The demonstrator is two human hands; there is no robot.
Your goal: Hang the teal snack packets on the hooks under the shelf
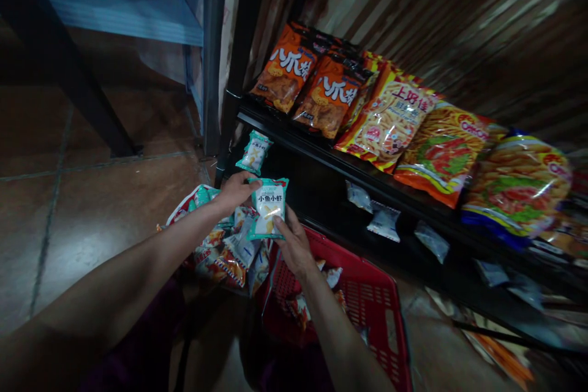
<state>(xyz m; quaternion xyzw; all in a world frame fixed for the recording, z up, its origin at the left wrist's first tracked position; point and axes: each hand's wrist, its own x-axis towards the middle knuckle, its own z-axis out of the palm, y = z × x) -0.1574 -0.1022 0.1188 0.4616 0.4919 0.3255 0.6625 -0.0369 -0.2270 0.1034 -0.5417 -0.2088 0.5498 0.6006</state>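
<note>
Both my hands grip one small teal-and-white snack packet (267,208) held upright in front of a low black shelf (321,153). My left hand (236,190) pinches its top left corner. My right hand (294,245) holds its lower right edge from below. A second packet of the same kind (255,152) stands just above, by the shelf's left post. Under my hands lies a pile of small snack packets (225,251) on the floor, beside a red plastic basket (381,306).
Large orange, yellow and red snack bags (390,116) lie in a row on the shelf top. Small pale packets (383,220) sit on the dark shelf below. The floor is brown tile (92,196). A blue metal rack (138,6) stands at upper left.
</note>
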